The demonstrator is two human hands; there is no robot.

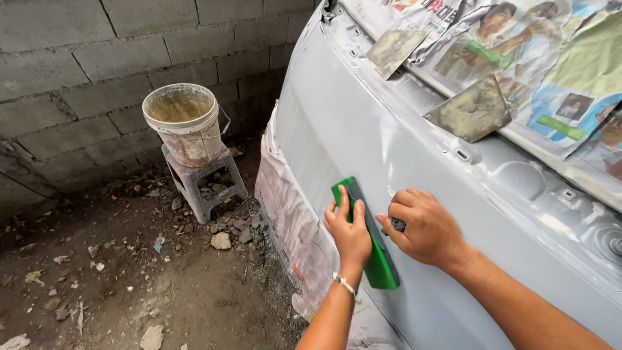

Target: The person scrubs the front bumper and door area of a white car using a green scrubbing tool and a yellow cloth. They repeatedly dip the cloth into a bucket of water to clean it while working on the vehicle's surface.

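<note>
My left hand (350,232) lies flat on the green sanding block (366,234), fingers stretched along its upper end and pressing it to the grey car panel (363,110). The block looks stiff and light; it's best gripped along its long edges. Just right of the block, my right hand (424,227) curls, knuckles bent, around something small and dark. Beyond the block, newspaper masking (518,52) covers the panel's top.

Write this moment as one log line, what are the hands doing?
left hand: flat on green sanding block | right hand: steadying block | surface: grey car panel | nearby: bucket on stool
</note>
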